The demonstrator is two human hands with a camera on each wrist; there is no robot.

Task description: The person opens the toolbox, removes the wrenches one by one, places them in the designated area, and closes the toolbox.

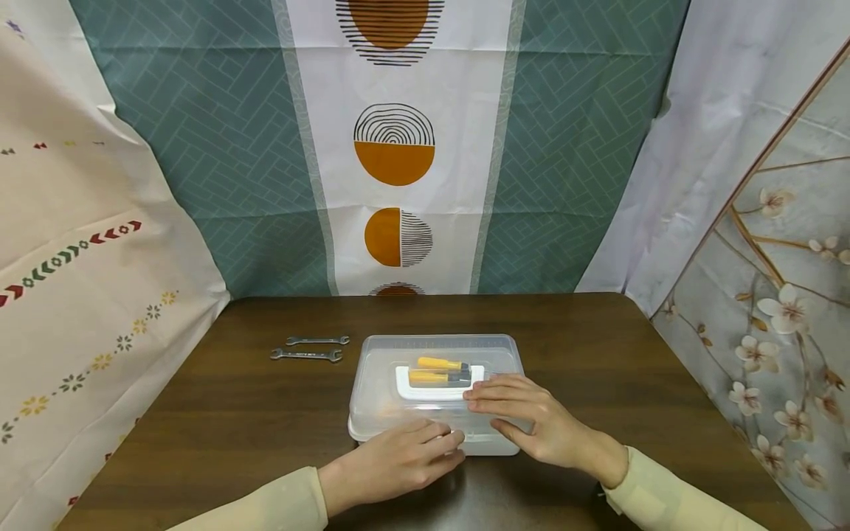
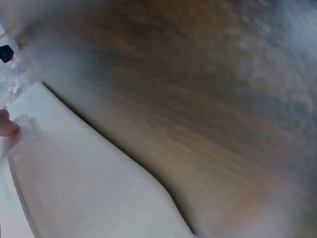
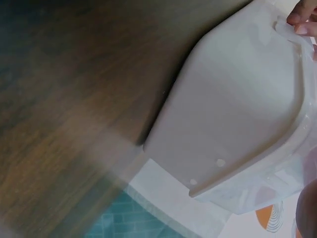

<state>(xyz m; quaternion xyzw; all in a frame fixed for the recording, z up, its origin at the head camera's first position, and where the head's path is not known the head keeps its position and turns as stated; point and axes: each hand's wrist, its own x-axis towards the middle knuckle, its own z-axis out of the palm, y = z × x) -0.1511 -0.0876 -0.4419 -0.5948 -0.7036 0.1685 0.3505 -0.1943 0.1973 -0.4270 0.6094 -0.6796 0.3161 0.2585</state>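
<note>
A translucent plastic storage box (image 1: 380,376) with its lid on sits on the table, a white handle (image 1: 425,394) on top. My left hand (image 1: 398,459) is at the box's front edge, fingers curled; in the right wrist view its fingertips (image 3: 301,29) pinch the clear latch (image 3: 285,29). My right hand (image 1: 531,417) lies with extended fingers over the lid's right front part, fingertips by the handle. Two yellow-handled tools (image 1: 438,363) show around the handle; whether they lie on or under the lid, I cannot tell. The left wrist view shows the box wall (image 2: 94,183).
Two open-end wrenches (image 1: 307,355) lie side by side on the dark wooden table (image 1: 265,428), left of the box. Patterned cloth (image 1: 564,147) hangs behind the table, with more cloth along both sides.
</note>
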